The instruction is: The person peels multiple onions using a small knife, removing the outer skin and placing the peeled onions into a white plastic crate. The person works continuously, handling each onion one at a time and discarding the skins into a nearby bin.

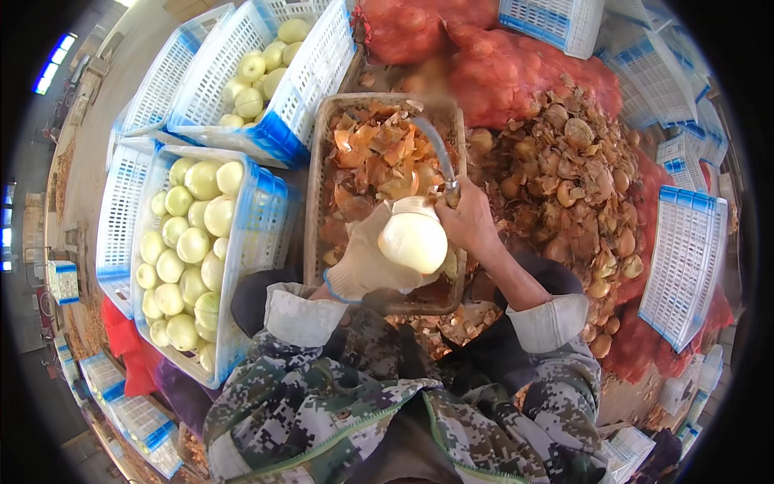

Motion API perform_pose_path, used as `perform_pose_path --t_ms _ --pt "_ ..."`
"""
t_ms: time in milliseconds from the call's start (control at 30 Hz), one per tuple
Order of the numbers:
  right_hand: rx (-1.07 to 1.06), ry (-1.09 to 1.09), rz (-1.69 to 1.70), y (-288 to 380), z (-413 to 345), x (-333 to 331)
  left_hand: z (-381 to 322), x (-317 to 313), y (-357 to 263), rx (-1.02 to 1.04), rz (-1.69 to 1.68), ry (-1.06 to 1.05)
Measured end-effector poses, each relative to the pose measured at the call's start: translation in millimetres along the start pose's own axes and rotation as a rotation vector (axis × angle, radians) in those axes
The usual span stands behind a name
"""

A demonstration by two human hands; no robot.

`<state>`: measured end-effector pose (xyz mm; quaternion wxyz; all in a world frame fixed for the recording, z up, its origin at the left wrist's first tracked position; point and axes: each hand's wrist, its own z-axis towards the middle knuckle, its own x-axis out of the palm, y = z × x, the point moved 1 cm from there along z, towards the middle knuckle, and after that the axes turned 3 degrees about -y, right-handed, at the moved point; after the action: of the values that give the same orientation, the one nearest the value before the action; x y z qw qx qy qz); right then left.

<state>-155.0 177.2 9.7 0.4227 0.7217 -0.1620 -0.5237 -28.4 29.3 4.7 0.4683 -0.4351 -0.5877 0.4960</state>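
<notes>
My left hand (363,260), in a pale knit glove with a blue cuff edge, holds a largely peeled white onion (413,242) over the plastic tray. My bare right hand (470,215) grips the handle of a curved knife (436,142), its blade pointing up and to the left. The right thumb rests near the onion's top, where some skin remains. Beneath both hands lies the shallow tray (313,181), holding loose brown onion skins (375,151). The left palm is hidden behind the onion.
Left stands a white and blue crate (236,302) of peeled onions, with another crate (308,97) behind it. A heap of unpeeled onions (568,181) and skins lies right of the tray. Red mesh sacks (508,66) lie beyond; an upended crate (686,260) stands far right.
</notes>
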Motion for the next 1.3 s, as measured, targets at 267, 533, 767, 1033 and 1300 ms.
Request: perform_pose_path --t_ms 267,533,767,1033,1300 --pt "0.258 0.313 0.687 9 1 -20 3 -16 -9 -0.140 -0.072 0.109" --pt "0.043 0.236 0.578 19 -13 -12 7 -7 -7 -0.296 -0.453 0.081" --pt "-0.009 0.325 0.571 30 -19 -12 6 2 2 -0.354 -0.458 -0.113" --pt "0.232 0.118 1.111 35 -10 2 13 -17 2 -0.193 -0.469 -0.091" --pt "0.394 -0.098 1.099 27 14 -5 9 -16 -4 -0.003 -0.220 -0.048"
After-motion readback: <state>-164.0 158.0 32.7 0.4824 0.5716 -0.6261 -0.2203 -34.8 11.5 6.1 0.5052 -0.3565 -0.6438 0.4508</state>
